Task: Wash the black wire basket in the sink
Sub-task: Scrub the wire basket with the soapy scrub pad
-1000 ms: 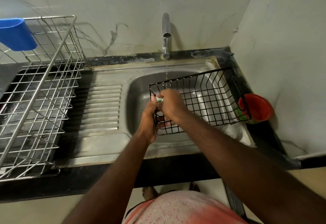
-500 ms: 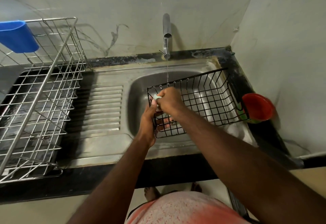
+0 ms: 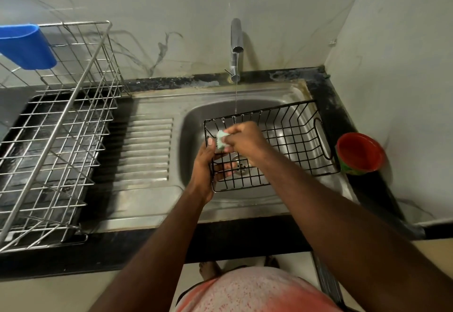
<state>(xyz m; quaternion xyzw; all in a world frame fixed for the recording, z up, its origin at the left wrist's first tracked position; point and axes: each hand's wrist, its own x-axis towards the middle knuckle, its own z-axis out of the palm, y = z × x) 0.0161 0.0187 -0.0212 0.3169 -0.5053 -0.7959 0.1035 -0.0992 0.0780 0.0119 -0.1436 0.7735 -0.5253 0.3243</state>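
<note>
Head view: black wire basket (image 3: 289,140) sits tilted over the sink (image 3: 196,125), under a thin stream from the tap (image 3: 236,41). Left hand (image 3: 204,164) grips the basket's near-left end, fingers curled through the wires. Right hand (image 3: 241,137) pinches a pale green sponge (image 3: 221,140) against the rim. Red cup (image 3: 359,152) stands just beside.

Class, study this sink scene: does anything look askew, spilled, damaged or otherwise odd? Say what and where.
The black wire basket sits tilted over the sink, its right end propped on the rim, expected while being scrubbed. The countertop edge behind the sink looks worn and stained. Nothing looks spilled.
</note>
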